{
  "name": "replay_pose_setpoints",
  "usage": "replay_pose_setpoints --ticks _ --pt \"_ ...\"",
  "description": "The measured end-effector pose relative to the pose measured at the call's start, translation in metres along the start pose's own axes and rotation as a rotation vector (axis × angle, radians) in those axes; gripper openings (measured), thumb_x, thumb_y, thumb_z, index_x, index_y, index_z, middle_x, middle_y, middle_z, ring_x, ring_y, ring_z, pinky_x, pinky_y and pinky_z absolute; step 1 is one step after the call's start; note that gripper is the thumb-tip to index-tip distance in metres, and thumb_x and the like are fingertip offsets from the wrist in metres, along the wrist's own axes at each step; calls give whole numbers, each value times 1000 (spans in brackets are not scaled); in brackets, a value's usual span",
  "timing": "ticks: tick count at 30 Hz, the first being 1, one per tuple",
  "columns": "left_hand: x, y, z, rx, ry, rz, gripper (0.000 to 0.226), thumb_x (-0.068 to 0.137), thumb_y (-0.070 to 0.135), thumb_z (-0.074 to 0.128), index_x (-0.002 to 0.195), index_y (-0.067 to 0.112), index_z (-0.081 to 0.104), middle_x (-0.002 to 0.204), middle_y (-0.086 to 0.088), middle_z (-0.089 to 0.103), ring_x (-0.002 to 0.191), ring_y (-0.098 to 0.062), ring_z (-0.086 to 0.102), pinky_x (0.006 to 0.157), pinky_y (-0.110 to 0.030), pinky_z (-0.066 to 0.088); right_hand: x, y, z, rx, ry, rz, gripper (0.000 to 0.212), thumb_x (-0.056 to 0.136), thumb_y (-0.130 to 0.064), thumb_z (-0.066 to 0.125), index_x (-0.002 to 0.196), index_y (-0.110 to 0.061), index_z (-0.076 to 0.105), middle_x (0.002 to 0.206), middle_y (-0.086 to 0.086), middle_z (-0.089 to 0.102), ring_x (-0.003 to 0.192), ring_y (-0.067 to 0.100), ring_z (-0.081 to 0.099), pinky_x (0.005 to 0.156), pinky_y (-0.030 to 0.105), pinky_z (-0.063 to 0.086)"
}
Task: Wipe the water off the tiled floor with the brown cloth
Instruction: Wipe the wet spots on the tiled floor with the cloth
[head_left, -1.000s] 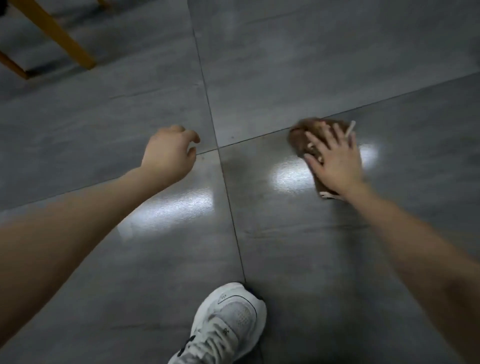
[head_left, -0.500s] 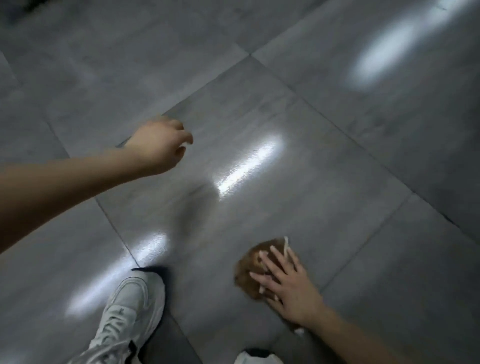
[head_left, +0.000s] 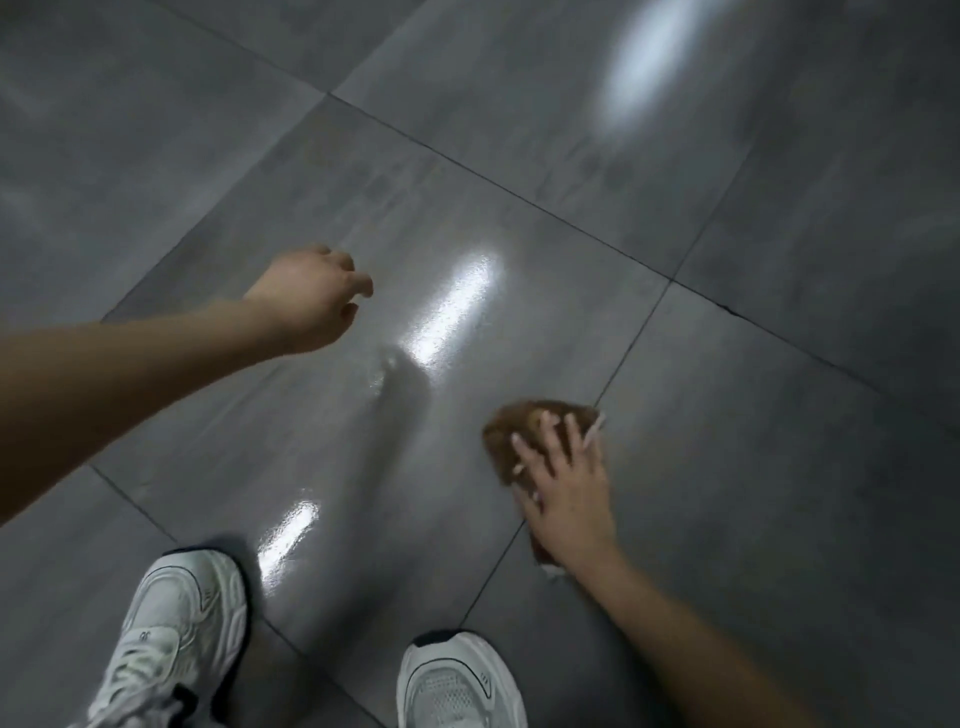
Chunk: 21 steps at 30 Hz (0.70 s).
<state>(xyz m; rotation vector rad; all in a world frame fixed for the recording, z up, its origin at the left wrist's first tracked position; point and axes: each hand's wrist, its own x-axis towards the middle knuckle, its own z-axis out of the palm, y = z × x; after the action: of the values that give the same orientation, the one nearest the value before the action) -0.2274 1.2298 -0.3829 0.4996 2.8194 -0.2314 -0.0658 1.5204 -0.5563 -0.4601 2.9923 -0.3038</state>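
Brown cloth (head_left: 511, 434) flat on tiled floor (head_left: 753, 493), pinned beneath right hand (head_left: 569, 493), fingers straight and spread. Long axis of cloth roughly in line with right forearm, lying over grout line (head_left: 626, 348). Left hand (head_left: 306, 301) well left of cloth, off the floor, loosely curled, holding nothing. Glossy streak (head_left: 452, 306), apparently water, left of and beyond cloth; next sweep probably leftward and forward.

nothing here reads clearly; a small dark mark on the side of the left white mesh sneaker (head_left: 176, 623) is too blurred.
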Motion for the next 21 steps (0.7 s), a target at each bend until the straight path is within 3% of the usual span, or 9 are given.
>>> replay_pose_setpoints --ticks 3,6,8,12,15,21 --pt "2 33 11 -60 -28 -51 33 88 17 51 120 14 59 122 -15 61 114 -36 52 88 -40 47 -66 14 8 -26 -87 -315 56 88 -47 51 141 -38 36 155 4 28 144 33 21 113 56 20" --pt "-5 56 20 -91 -41 -39 33 88 19 52 120 16 60 122 -13 61 114 -34 53 90 -40 47 -82 76 -5 -21 -74 -380 53 88 -47 49 139 -35 39 152 5 32 141 32 27 111 53 24" --pt "-11 60 22 -94 -34 -29 32 87 19 53 119 16 61 121 -13 61 112 -35 54 90 -41 48 -60 120 -15 -14 -44 -264 49 92 -48 38 138 -33 39 150 7 38 140 32 29 110 53 27" --pt "-22 48 11 -111 8 -67 31 87 18 54 117 12 62 118 -17 62 109 -38 55 86 -42 49 15 158 -32 -52 17 248 57 90 -49 30 142 -27 39 152 12 35 141 36 28 113 59 19" --pt "-28 24 4 -128 41 -123 31 87 17 55 116 10 62 118 -20 62 108 -41 55 87 -44 49 50 127 -31 -20 25 462 62 91 -50 22 145 -22 33 156 17 24 142 43 18 116 59 11" --pt "-63 -30 14 -166 62 -259 31 88 18 53 117 10 61 118 -21 61 109 -40 55 89 -44 48 85 -12 -6 9 -16 63 55 92 -46 33 142 -24 39 153 16 32 138 45 26 115 56 17"
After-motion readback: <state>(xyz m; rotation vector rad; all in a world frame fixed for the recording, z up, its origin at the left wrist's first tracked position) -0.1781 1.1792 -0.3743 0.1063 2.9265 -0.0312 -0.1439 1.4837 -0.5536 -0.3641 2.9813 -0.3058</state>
